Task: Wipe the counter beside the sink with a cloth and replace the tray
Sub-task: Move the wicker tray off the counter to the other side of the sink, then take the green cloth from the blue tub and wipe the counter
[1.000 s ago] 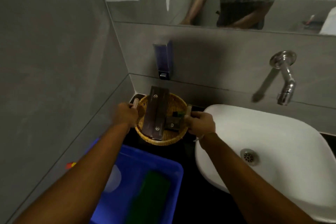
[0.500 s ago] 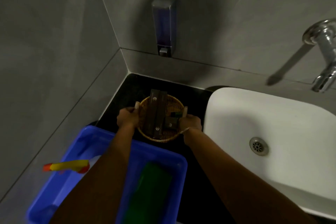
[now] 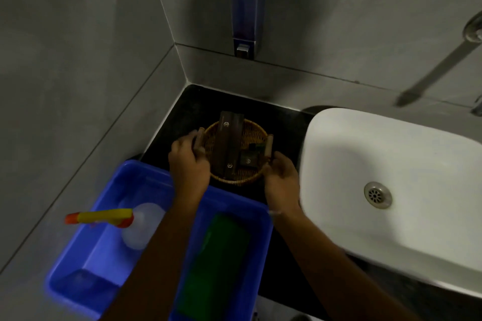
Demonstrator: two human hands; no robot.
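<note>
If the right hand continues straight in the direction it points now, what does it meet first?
The right hand points up-frame toward the back wall. Beyond the basket handle it holds, only bare black counter shows before that wall; depth is unclear.

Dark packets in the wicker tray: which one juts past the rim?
The long brown packet; its far end overhangs the wicker tray. The small dark packet sits wholly inside.

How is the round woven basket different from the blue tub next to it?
The woven basket is round, shallow and tan; the blue tub is rectangular, deeper, plastic and much larger. The left hand and right hand grip the basket's side handles; neither holds the tub. The basket carries dark boxes; the tub holds a spray bottle and something green. Both are open-topped.
</note>
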